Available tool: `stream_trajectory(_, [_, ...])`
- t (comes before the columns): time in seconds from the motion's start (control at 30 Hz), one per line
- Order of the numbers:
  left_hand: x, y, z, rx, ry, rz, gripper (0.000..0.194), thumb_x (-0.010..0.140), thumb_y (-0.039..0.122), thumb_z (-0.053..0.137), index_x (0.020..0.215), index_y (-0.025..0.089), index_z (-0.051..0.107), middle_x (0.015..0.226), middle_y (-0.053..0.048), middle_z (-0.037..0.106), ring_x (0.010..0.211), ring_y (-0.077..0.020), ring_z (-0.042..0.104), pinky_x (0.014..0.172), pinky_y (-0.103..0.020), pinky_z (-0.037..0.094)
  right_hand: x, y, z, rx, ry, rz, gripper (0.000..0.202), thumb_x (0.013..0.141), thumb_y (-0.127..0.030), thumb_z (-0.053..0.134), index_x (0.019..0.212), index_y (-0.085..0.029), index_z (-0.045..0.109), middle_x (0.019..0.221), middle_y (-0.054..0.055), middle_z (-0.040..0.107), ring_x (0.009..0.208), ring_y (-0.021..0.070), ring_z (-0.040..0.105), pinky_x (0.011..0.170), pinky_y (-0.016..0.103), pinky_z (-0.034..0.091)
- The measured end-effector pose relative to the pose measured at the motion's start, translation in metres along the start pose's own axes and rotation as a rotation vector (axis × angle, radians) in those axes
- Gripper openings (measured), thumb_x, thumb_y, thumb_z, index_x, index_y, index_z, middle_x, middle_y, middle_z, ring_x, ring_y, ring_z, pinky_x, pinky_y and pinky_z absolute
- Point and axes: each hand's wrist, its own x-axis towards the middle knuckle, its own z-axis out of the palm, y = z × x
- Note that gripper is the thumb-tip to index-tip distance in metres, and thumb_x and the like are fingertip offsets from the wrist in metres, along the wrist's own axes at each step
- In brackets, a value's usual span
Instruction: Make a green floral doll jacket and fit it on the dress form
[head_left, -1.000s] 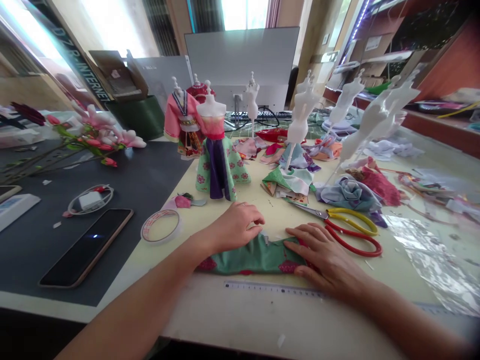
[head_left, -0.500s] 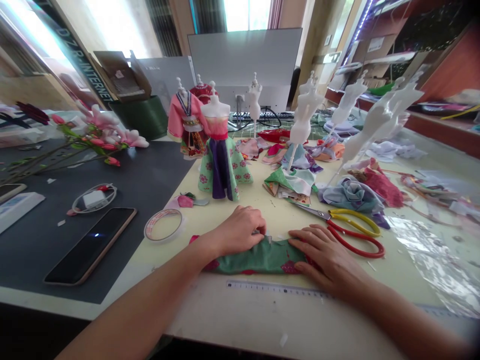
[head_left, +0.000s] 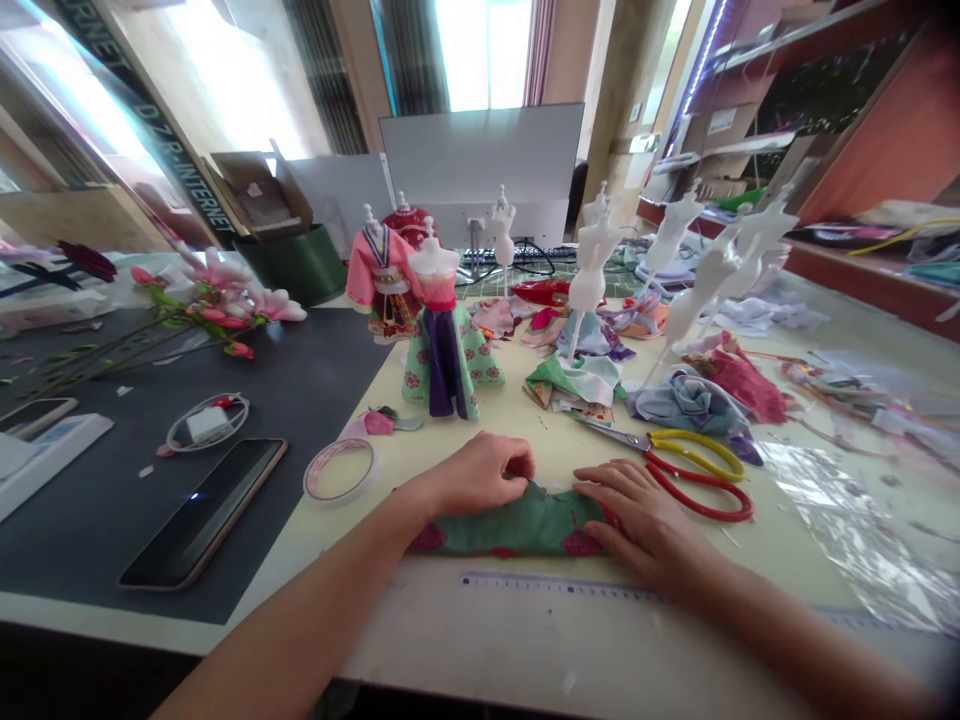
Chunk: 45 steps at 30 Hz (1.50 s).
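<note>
A folded strip of green fabric (head_left: 510,525) with dark red flower patches lies lengthwise in front of me. My left hand (head_left: 480,475) has its fingers curled in a pinch at the fabric's upper edge; the fingertips are partly hidden. My right hand (head_left: 645,525) rests flat on the strip's right end, fingers stretched out. Just below the fabric, a clear ruler (head_left: 559,586) lies along the table. Scissors (head_left: 643,441) with one yellow and one red handle lie beyond my right hand. A roll of tape (head_left: 337,496) sits left of my left hand.
Behind the hands stand a doll form in a green floral skirt (head_left: 484,362), another in a pink robe (head_left: 367,265) and several bare white forms (head_left: 590,265). Cloth scraps (head_left: 694,400) lie right. A phone (head_left: 206,510) and artificial flowers (head_left: 225,300) are left; clear film (head_left: 840,530) lies right.
The view has tilted up a little, so the table's things sit slightly lower. My left fingers have curled and lifted a bit at the fabric's edge; my right hand stays flat.
</note>
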Motion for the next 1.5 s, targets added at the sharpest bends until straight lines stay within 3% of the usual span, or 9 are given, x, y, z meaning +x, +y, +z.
stream_trajectory(0.13, [0.0, 0.001, -0.001, -0.09, -0.03, -0.017, 0.022, 0.072, 0.015, 0.05, 0.089, 0.017, 0.064, 0.083, -0.002, 0.067, 0.075, -0.0144, 0.059, 0.066, -0.024, 0.044, 0.02, -0.018, -0.005, 0.09, 0.065, 0.072, 0.02, 0.087, -0.024, 0.052, 0.104, -0.021, 0.062, 0.103, 0.008, 0.062, 0.098, 0.0222, 0.055, 0.086, 0.039, 0.045])
stream_trajectory(0.3, [-0.005, -0.006, 0.007, -0.156, -0.013, -0.041, 0.022, 0.072, 0.015, 0.047, 0.085, 0.016, 0.066, 0.083, -0.002, 0.067, 0.075, -0.0151, 0.06, 0.067, -0.025, 0.045, 0.048, -0.03, 0.005, 0.206, 0.076, 0.195, 0.014, 0.078, -0.012, 0.054, 0.083, -0.02, 0.064, 0.087, 0.004, 0.064, 0.086, 0.0196, 0.058, 0.081, 0.037, 0.045])
stream_trajectory(0.5, [-0.005, -0.009, 0.017, -0.191, 0.092, -0.088, 0.02, 0.074, 0.017, 0.047, 0.081, 0.016, 0.065, 0.08, -0.002, 0.067, 0.073, -0.0147, 0.058, 0.064, -0.024, 0.044, 0.05, -0.026, 0.021, 0.304, 0.064, 0.226, 0.016, 0.07, -0.006, 0.05, 0.071, -0.02, 0.06, 0.077, 0.001, 0.063, 0.076, 0.0171, 0.057, 0.076, 0.033, 0.045])
stream_trajectory(0.87, [-0.009, -0.008, 0.022, -0.121, 0.172, -0.058, 0.009, 0.075, 0.022, 0.057, 0.08, 0.018, 0.063, 0.076, 0.001, 0.063, 0.074, -0.0141, 0.055, 0.069, -0.026, 0.041, 0.049, -0.023, 0.027, 0.377, 0.172, 0.196, 0.012, 0.077, -0.015, 0.052, 0.066, -0.02, 0.052, 0.071, 0.001, 0.059, 0.072, 0.0174, 0.054, 0.074, 0.036, 0.041])
stream_trajectory(1.5, [-0.008, -0.006, 0.03, -0.346, 0.169, -0.086, 0.011, 0.078, 0.023, 0.054, 0.077, 0.015, 0.062, 0.074, 0.0, 0.062, 0.071, -0.0123, 0.054, 0.064, -0.022, 0.043, 0.048, -0.023, 0.026, 0.427, 0.145, 0.183, 0.016, 0.084, -0.019, 0.049, 0.069, -0.02, 0.053, 0.072, 0.001, 0.059, 0.073, 0.0166, 0.053, 0.075, 0.034, 0.042])
